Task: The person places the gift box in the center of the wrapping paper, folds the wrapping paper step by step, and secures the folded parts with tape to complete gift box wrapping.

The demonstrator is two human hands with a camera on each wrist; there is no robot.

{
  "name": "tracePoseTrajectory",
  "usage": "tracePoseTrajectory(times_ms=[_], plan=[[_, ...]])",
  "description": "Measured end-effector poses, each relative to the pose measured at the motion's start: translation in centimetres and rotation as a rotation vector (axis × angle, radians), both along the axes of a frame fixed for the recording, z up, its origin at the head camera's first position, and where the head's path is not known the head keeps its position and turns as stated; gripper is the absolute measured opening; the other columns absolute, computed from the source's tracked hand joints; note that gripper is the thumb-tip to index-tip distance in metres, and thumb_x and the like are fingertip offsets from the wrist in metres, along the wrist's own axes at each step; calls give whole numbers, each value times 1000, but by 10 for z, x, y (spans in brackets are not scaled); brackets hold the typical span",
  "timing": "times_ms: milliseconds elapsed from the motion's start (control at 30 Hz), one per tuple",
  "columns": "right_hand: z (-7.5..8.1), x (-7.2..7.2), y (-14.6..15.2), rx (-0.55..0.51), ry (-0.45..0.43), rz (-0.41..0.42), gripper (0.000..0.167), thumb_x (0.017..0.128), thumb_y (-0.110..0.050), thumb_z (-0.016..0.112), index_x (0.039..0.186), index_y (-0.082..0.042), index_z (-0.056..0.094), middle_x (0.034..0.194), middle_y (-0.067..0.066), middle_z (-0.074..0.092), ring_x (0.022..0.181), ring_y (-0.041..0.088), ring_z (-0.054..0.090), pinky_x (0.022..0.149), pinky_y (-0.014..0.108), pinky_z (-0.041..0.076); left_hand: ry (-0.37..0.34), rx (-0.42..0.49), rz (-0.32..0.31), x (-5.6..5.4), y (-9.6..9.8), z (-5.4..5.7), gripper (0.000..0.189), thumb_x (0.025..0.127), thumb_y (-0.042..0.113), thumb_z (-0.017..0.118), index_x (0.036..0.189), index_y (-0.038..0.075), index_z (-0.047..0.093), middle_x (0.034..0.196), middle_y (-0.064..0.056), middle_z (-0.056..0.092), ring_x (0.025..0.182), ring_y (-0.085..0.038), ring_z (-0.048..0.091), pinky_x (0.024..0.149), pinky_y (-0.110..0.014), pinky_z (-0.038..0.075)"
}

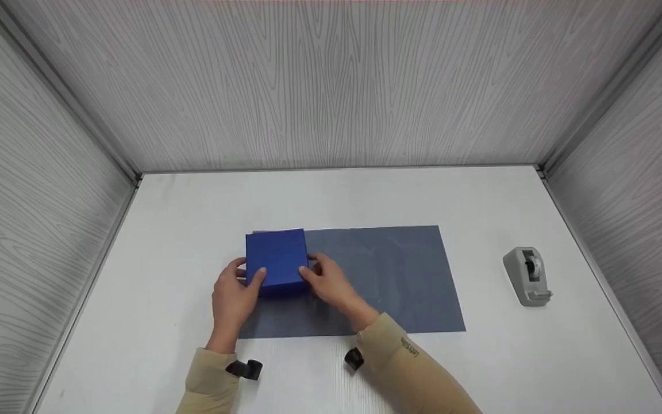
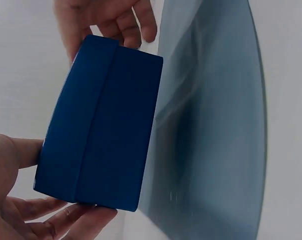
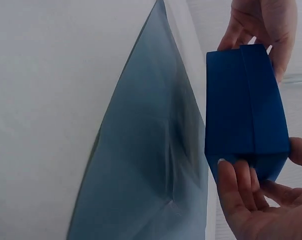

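A blue lidded box (image 1: 276,257) is held between both hands above the left part of a grey-blue sheet (image 1: 388,282). My left hand (image 1: 233,296) grips its left side, thumb on the top edge and fingers spread along the side. On the opposite side my right hand (image 1: 331,284) holds it with the thumb near the top edge and fingers against the side wall. In the left wrist view a lid seam runs along the box (image 2: 100,125), and a gap shows between it and the sheet (image 2: 216,125). Faint creases mark the sheet (image 3: 140,150) in the right wrist view.
A grey tape dispenser (image 1: 528,277) with a roll of tape stands on the white table (image 1: 497,356) to the right. Wood-grain panels enclose the table at the back (image 1: 337,86), left and right. Both sleeved wrists carry small black cameras (image 1: 245,369).
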State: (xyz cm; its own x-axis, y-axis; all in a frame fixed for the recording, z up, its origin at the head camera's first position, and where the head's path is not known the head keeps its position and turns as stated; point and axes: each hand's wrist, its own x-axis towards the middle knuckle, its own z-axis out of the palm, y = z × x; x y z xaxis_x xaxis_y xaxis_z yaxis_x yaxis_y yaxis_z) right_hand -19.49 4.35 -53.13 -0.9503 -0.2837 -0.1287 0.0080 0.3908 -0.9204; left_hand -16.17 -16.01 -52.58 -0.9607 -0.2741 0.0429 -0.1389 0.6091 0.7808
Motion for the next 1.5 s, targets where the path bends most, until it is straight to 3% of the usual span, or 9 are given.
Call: tracePoseTrajectory(times_ms=[200,433,667,933,1133,1500], plan=[[2,1,26,-41,-8,-35,45,100,-24,60,137,0,50,111,12,60,97,22,60,76,36,53,25,39,-38,2,22,1,53,92,25,68,134,-5,53,110,-22,64,98,-33,63,83,-48,50],[6,5,64,-66,-9,-66,41,98,-19,62,131,4,53,112,16,58,101,28,60,77,37,54,66,99,-146,3,49,2,48,93,19,68,132,-6,54,109,-19,64,98,-31,64,84,-45,52],[5,10,92,-48,11,-124,39,95,-16,64,127,5,56,109,16,60,99,29,60,76,38,54,62,179,-267,3,70,1,44,95,12,64,133,-8,53,113,-20,64,100,-30,64,86,-42,53],[-4,14,111,-57,10,-177,39,94,-13,66,126,7,56,106,16,60,96,28,60,74,38,54,6,217,-351,2,82,-5,45,96,11,62,135,-9,51,120,-21,63,105,-31,64,89,-43,52],[-11,16,121,-57,-31,-209,42,94,-14,65,129,8,54,110,18,58,94,28,60,75,45,55,-7,221,-407,-1,88,-10,46,97,10,60,136,-10,49,121,-22,62,106,-32,63,90,-44,51],[-16,17,135,-77,-53,-236,45,94,-13,66,132,7,53,113,19,58,88,27,61,74,46,56,-16,213,-479,-5,98,-13,48,97,9,60,139,-10,46,123,-24,61,107,-33,63,88,-44,52]])
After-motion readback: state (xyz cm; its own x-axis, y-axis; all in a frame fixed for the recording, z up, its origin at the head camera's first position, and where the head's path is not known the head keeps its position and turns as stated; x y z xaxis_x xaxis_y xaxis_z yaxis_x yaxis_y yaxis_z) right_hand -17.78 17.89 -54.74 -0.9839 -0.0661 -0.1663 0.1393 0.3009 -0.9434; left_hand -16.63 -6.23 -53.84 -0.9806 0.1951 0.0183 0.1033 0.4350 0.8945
